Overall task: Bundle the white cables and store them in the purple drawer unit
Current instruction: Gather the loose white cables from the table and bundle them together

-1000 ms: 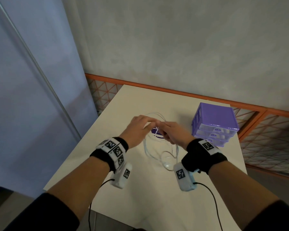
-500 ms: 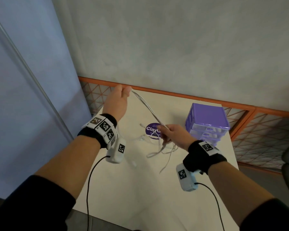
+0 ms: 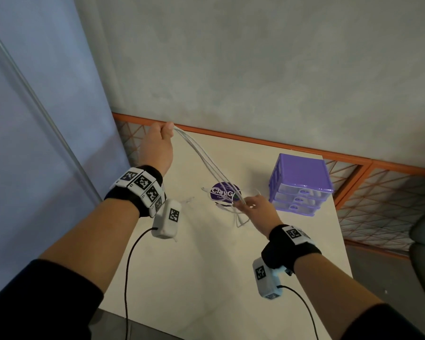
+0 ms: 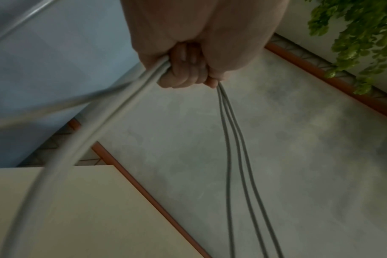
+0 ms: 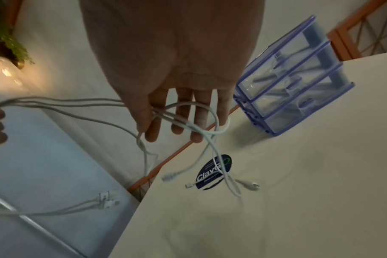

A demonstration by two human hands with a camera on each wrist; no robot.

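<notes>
The left hand point(image 3: 157, 146) has its fingers point(image 4: 183, 73) curled tight around a bunch of thin white cables point(image 3: 201, 158), held up over the far left corner of the cream-coloured worktop point(image 3: 206, 278). The right hand point(image 3: 260, 212) is lower, fingers point(image 5: 183, 118) straight and spread, with the cables threading between them and looping round. From there the plug ends dangle onto the worktop, over a round dark purple sticker point(image 3: 225, 193) with white lettering. Just right of that hand sits the small purple drawer unit point(image 3: 302, 182) with three clear drawers, all pushed in. Behind the worktop there's an orange metal mesh rail point(image 3: 378, 190), then a grey plaster wall point(image 3: 255, 69); pale blue panel point(image 3: 34, 119) on the left. Some green hanging foliage point(image 4: 360, 34) shows in the left wrist view.
</notes>
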